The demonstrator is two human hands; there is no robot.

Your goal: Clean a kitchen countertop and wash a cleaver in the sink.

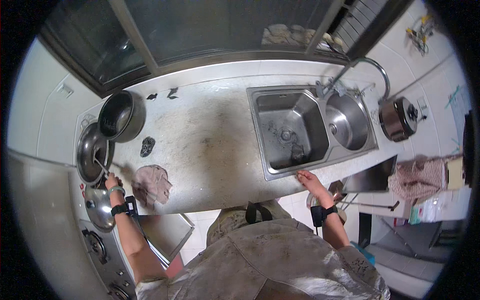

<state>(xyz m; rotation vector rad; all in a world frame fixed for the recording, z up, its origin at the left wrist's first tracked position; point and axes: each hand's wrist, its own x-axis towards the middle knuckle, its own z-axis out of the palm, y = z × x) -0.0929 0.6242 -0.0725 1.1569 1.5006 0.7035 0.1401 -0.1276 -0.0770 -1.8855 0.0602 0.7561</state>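
At the left end of the counter, my left hand is closed around the handle of a kitchen utensil, whose dark head lies inside a metal wok. Just below the wok is a domed metal lid. My right hand rests by the front rim of the steel double sink, its fingers slightly curled; whether it holds anything small is not clear. A crumpled pinkish cloth and a dark scouring pad lie on the counter to the right of my left hand.
A deep dark pot stands tilted behind the wok. Small black scraps lie near the window. Past the curved faucet is a brown lidded cooker. A gas stove is at lower left, and a cabinet door hangs open below the counter.
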